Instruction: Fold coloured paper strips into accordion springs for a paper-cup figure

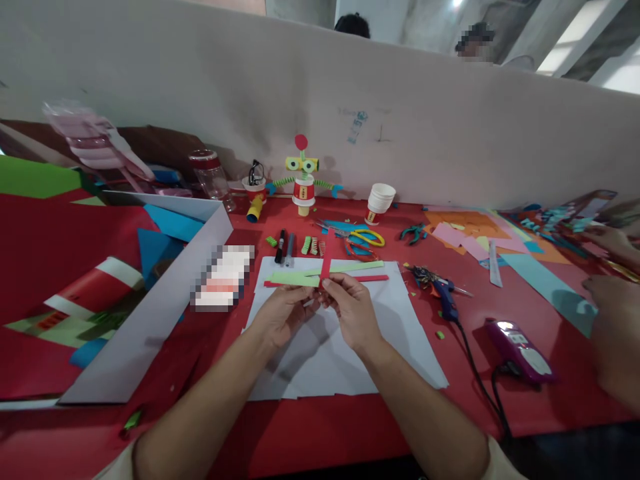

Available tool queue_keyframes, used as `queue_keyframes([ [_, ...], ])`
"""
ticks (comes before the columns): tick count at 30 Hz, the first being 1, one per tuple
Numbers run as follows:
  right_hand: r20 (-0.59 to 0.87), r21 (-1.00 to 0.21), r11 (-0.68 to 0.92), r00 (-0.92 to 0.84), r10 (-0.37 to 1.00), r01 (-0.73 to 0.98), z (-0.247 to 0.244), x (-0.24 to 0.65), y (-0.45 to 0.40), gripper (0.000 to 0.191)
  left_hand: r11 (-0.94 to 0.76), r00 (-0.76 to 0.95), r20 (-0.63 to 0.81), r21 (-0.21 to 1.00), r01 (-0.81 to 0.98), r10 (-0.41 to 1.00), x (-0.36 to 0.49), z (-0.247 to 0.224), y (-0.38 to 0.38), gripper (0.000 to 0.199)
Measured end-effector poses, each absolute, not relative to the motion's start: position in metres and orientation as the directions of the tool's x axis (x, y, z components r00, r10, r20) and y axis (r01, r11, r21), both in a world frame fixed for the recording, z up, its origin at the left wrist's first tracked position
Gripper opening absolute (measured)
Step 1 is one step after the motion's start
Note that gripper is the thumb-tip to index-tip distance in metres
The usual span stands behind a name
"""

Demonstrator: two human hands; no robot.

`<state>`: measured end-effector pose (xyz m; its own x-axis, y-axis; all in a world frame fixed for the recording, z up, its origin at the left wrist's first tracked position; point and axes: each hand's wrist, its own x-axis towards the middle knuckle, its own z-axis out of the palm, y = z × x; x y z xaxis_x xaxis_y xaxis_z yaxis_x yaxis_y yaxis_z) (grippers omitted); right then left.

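Note:
Above a stack of white paper sheets [345, 367], my two hands meet with their fingers pinched. In my left hand [285, 310] is the end of a light green paper strip [293, 278] that points left. My right hand [354, 310] grips a red paper strip [328, 253] standing away from me, crossing the green one near my fingertips. Whether the two strips are joined there is hidden. Just beyond, another green strip [367, 266] and a red strip [374, 279] lie on the sheets.
Scissors [367, 235], markers [285, 248] and folded paper springs [310, 245] lie beyond the sheets. A paper-cup robot figure [303, 190] and stacked cups [380, 200] stand behind. A corded glue gun [444, 297] lies right, near another person's arm [617, 333]. An open box [150, 320] stands left.

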<state>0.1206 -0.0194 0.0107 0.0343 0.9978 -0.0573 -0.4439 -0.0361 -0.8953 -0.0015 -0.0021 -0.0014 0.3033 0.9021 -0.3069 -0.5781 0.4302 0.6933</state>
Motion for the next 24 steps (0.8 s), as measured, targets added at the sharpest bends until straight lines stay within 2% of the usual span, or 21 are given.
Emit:
queue_keyframes([
  [6,-0.01,-0.926,0.014,0.062,0.998,-0.377,0.0071,0.1201,-0.0203,0.01,0.434,0.313,-0.309,0.74,-0.514,0.898,-0.0018,0.0022,-0.0023,0.016],
  [11,0.04,-0.973,0.061,0.096,0.995,-0.223,0.0071,0.1224,-0.0212,0.012,0.388,0.312,-0.274,0.83,-0.401,0.91,-0.0078,0.0053,0.0001,0.019],
  [15,0.142,-0.983,0.149,0.069,0.987,-0.109,0.0059,0.1253,-0.021,0.015,0.323,0.297,-0.211,0.857,-0.403,0.931,-0.0099,0.0054,0.0006,0.017],
  [21,0.177,-0.98,0.175,-0.007,0.984,-0.097,0.0057,0.1238,-0.0216,0.015,0.305,0.193,-0.243,0.843,-0.443,0.951,-0.0055,0.0044,0.002,0.015],
  [24,0.128,-0.985,0.132,0.047,0.991,-0.112,0.0071,0.122,-0.0217,0.015,0.272,0.163,-0.221,0.85,-0.45,0.962,-0.0029,0.0042,0.0003,0.015],
])
